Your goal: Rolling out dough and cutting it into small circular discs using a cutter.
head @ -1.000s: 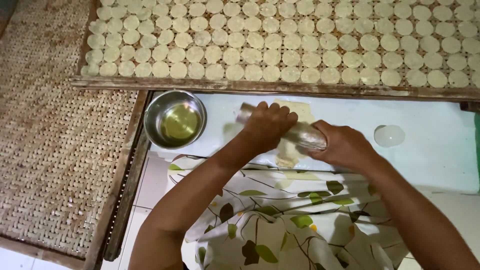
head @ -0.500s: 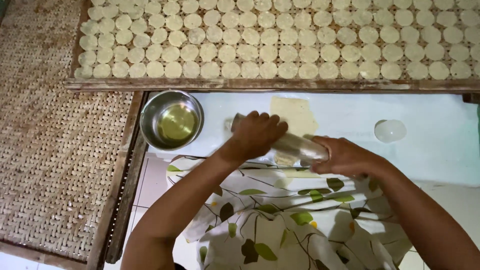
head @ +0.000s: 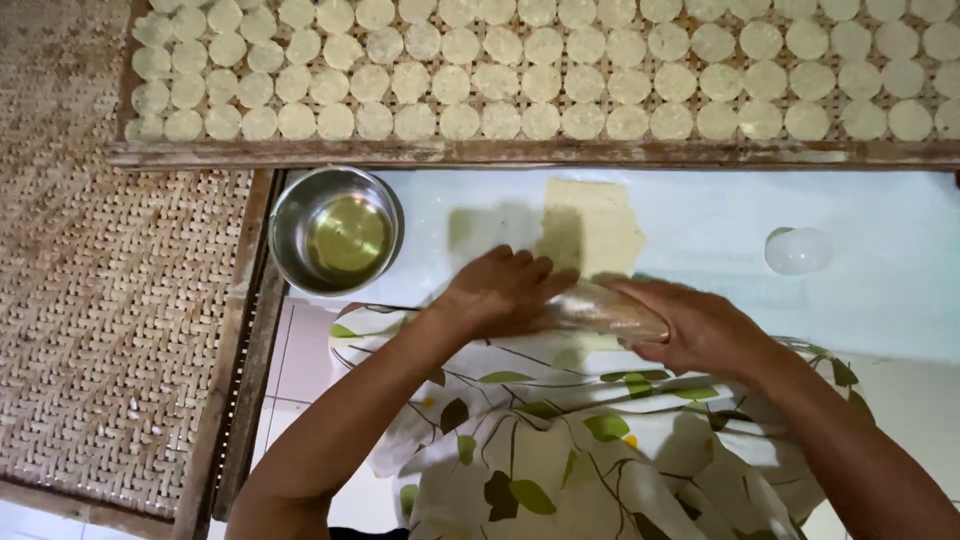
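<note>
Under both hands (head: 600, 310), a clear roller (head: 610, 308) presses dough sheet (head: 590, 225).

Bare forearms, no sleeves showing, no rings or watch on left hand (head: 497, 290) or right hand (head: 700, 325). Below, a cream garment (head: 560, 450) printed with green and brown leaves on thin dark stems.

Looks like a small home food workshop, set low near a tiled floor (head: 300, 350): woven drying tray (head: 90, 300), wooden-framed rack (head: 520, 152) packed with rows of pale dough discs (head: 540, 80), steel bowl of oil (head: 336, 232), white rolling surface (head: 720, 215).
</note>
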